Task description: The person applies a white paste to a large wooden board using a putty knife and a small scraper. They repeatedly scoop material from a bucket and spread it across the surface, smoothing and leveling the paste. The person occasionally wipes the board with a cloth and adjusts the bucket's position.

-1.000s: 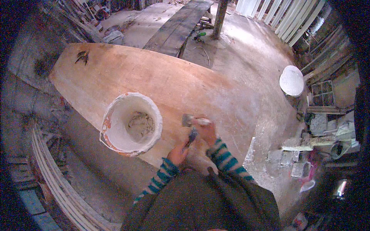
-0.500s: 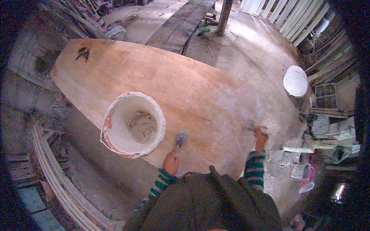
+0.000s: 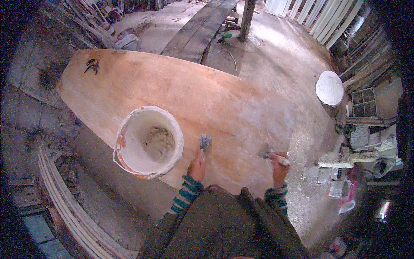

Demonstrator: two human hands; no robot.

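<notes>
A broad wooden panel (image 3: 172, 86), smeared with pale filler toward its right end, lies in front of me. My left hand (image 3: 197, 167) is closed round the handle of a putty knife (image 3: 205, 141); its grey blade points away from me over the panel. In my right hand (image 3: 279, 168) is a second putty knife (image 3: 267, 153). This one has a pale handle, and its slightly blurred blade points left at the panel's right part. To the left of my left hand stands a white bucket (image 3: 129, 149) with a wire handle, orange stains and greyish paste inside.
A small dark clamp-like thing (image 3: 92, 65) lies at the panel's far left. A dark plank (image 3: 194, 30) extends beyond it. On the right stand a white round lid or bucket (image 3: 330, 88) and clutter around a window frame (image 3: 363, 102). Long strips (image 3: 64, 203) lie at lower left.
My right hand has moved left over the panel with its putty knife. My left hand has shifted slightly forward and right, with its blade farther from me. The view has tilted a little.
</notes>
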